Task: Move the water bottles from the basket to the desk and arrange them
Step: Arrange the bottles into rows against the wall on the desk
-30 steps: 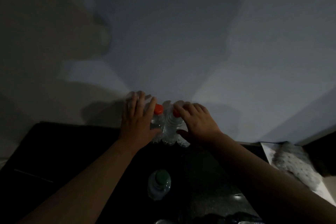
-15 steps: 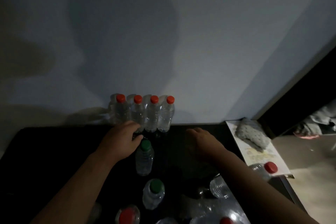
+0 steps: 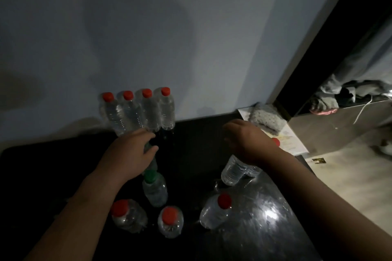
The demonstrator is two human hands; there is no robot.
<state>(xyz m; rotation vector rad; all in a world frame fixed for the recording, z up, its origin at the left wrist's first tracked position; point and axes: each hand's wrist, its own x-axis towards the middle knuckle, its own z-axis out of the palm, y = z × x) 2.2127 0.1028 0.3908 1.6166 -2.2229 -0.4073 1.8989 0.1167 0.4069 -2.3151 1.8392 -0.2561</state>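
Bottle under left hand [image 3: 153, 163]: clear plastic, upright on the counter [image 3: 42, 165], mid-surface and just in front of the back row; its top was hidden by the hand.
Left hand [image 3: 130, 152]: fingers [image 3: 144, 134] and thumb were curled round the top of that bottle, gripping it.
Green-capped bottle [image 3: 155, 189]: upright, next toward the camera from the gripped one; touching or just apart could not be told.
Back row [image 3: 150, 115]: four red-capped bottles, upright, side by side and touching, set against the wall [image 3: 191, 27].
Front left bottle [image 3: 129, 218]: red cap, upright, near the counter's front.
Front middle bottle [image 3: 170, 223]: red cap, upright, just beside the front left bottle.
Front right bottle [image 3: 212, 215]: red cap, upright, apart from the other two.
Right-side bottles [image 3: 232, 170]: two clear bodies close together under the right wrist, upper parts hidden; upright or tilted could not be told.
Right hand [image 3: 248, 141]: above the right-side bottles, knuckles bent downward, fingertips hidden; whether it held anything could not be told.
Loose red cap [image 3: 275, 141]: showed just past the right wrist; its bottle could not be told.
Counter: black, glossy, with a bright glare patch at front right.
Grey cloth [image 3: 267, 119]: lay on a printed sheet [image 3: 292, 142] at the counter's far right corner.
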